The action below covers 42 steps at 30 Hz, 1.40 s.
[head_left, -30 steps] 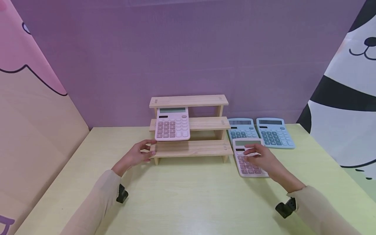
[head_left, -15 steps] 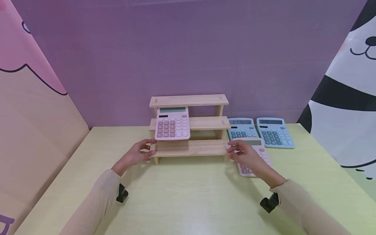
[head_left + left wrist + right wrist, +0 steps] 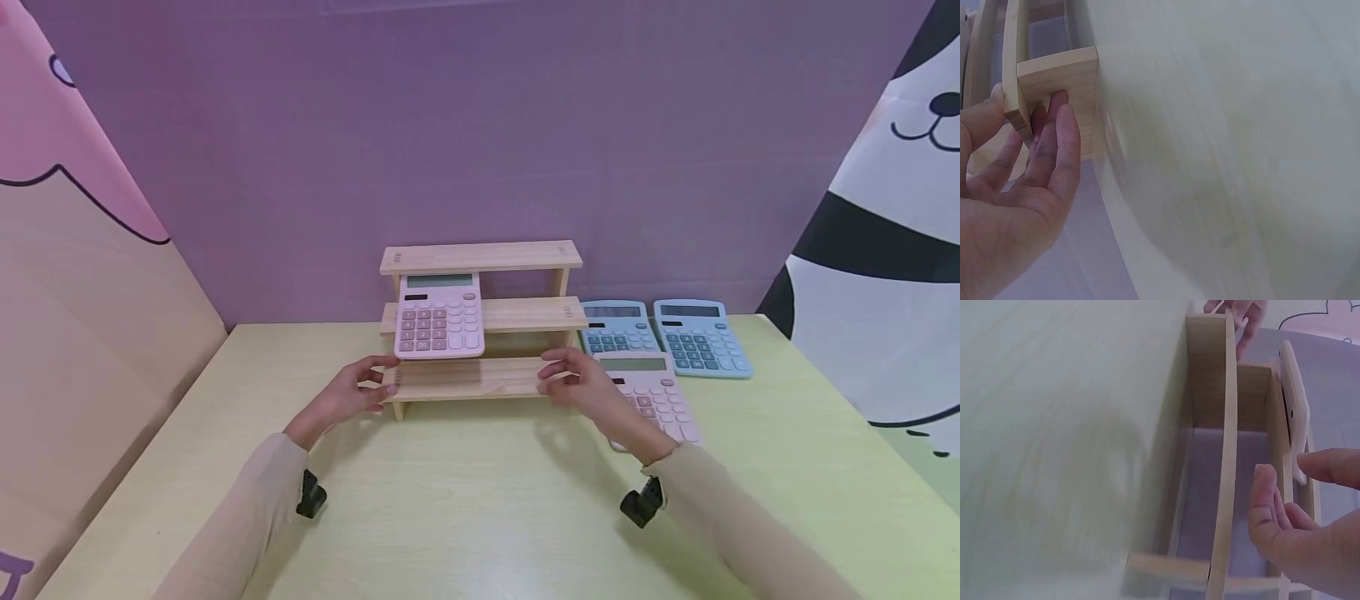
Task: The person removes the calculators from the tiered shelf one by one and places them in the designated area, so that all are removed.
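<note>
A three-tier wooden display stand (image 3: 465,387) stands on the table against the back wall. My left hand (image 3: 347,398) grips the left end of its lowest shelf; in the left wrist view the thumb is on the board's edge and the fingers reach under it. A pink calculator (image 3: 440,317) leans upright on the left part of the middle shelf. My right hand (image 3: 588,392) is over the right end of the lowest shelf, thumb and fingers apart with nothing between them. A second pink calculator (image 3: 663,400) lies on the table, partly hidden behind the right hand.
Two blue calculators (image 3: 702,342) lie at the back right of the table (image 3: 435,517), beside the stand. A purple cloth wall (image 3: 480,125) rises behind. A panda print (image 3: 885,250) hangs on the right side and a pink cartoon print (image 3: 82,125) on the left.
My right hand has moved left, from above the second pink calculator to the right end of the lowest shelf. The left hand has kept its place on the stand.
</note>
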Motion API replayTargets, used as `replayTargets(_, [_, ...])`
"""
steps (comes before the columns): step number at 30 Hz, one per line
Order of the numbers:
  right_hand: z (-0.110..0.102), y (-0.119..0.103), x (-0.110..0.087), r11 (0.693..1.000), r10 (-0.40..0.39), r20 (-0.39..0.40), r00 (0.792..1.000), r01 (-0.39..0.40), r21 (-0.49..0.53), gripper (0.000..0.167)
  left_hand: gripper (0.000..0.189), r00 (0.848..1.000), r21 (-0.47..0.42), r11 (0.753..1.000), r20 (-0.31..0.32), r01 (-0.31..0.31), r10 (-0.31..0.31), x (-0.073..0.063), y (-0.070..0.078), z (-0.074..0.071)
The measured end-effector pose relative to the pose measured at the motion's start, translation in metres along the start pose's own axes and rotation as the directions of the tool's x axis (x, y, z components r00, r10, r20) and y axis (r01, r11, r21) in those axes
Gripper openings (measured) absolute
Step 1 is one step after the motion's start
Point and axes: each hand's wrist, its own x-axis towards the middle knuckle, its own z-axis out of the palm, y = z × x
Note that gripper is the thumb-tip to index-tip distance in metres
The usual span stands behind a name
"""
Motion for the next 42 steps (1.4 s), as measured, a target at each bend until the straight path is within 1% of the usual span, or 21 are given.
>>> replayTargets(3, [0.008,-0.003,0.004,0.999,-0.014,-0.004,1.0,0.014,0.032,0.047,0.051,1.0,-0.003,1.0,0.003,-0.006,0.006,0.0,0.0,0.0])
replayTargets(9, [0.023,-0.004,0.013,0.992,-0.075,0.0,0.997,0.074,0.098,0.047,0.051,1.0,-0.008,1.0,-0.001,-0.003,0.003,-0.001,0.001,0.0])
replayTargets(16, [0.037,-0.007,0.024,0.982,-0.075,0.011,0.997,0.071,0.177,0.046,0.051,1.0,-0.003,1.0,-0.001,0.0,0.0,-0.002,0.001,0.001])
replayTargets(20, [0.045,-0.01,0.031,0.969,-0.103,0.002,0.995,0.1,0.225,0.046,0.051,1.0,-0.003,1.0,-0.006,0.002,-0.002,0.0,0.0,0.0])
replayTargets(22, [0.048,-0.012,0.034,0.958,-0.121,-0.002,0.993,0.117,0.261,0.046,0.051,1.0,-0.005,1.0,-0.009,0.003,-0.003,0.0,0.0,0.0])
replayTargets(25, [0.053,-0.014,0.038,0.946,-0.128,-0.014,0.992,0.126,0.3,0.047,0.051,1.0,-0.003,1.0,-0.011,0.001,-0.001,0.0,0.0,0.0])
replayTargets(34, [0.063,-0.02,0.046,0.923,-0.062,-0.067,0.996,0.082,0.376,0.049,0.051,1.0,0.0,1.0,-0.003,-0.006,0.006,0.001,-0.001,-0.001])
replayTargets(42, [0.069,-0.027,0.05,0.893,-0.032,-0.108,0.994,0.077,0.443,0.05,0.051,1.0,-0.013,1.0,-0.004,-0.003,0.003,0.0,0.0,0.0])
